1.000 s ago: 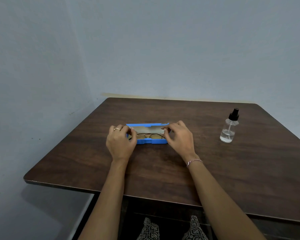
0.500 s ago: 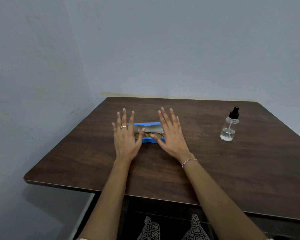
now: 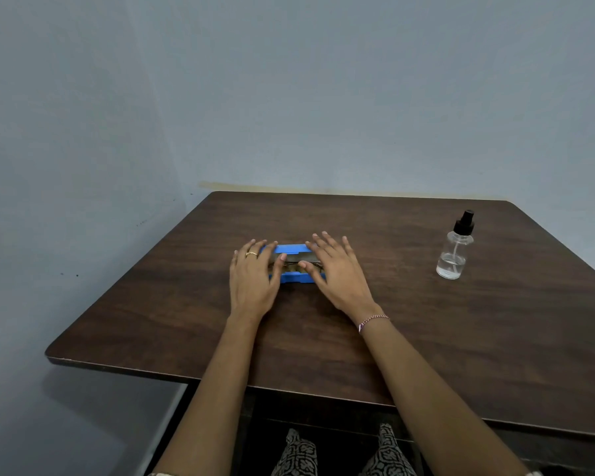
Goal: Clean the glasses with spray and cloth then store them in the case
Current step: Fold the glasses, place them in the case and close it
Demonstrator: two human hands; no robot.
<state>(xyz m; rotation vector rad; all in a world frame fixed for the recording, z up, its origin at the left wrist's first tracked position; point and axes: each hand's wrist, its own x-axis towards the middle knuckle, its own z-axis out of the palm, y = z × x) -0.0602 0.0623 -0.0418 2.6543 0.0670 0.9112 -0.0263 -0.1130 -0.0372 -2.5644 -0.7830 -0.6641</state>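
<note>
A blue glasses case (image 3: 291, 249) lies open at the middle of the dark wooden table (image 3: 426, 321). Thin-framed glasses (image 3: 293, 266) lie inside it on a pale lining, mostly hidden by my hands. My left hand (image 3: 253, 278) covers the case's left end, fingers spread flat, holding nothing. My right hand (image 3: 337, 269) covers the right end, fingers also spread, thumb over the glasses. A clear spray bottle (image 3: 455, 250) with a black nozzle stands upright far to the right. I see no cloth.
Grey walls close in behind and to the left of the table. The table's near edge (image 3: 220, 376) runs just above my knees (image 3: 340, 451).
My fingers left the case's ends and spread out flat, then both hands lowered slightly over the open case. The case and bottle stayed in place.
</note>
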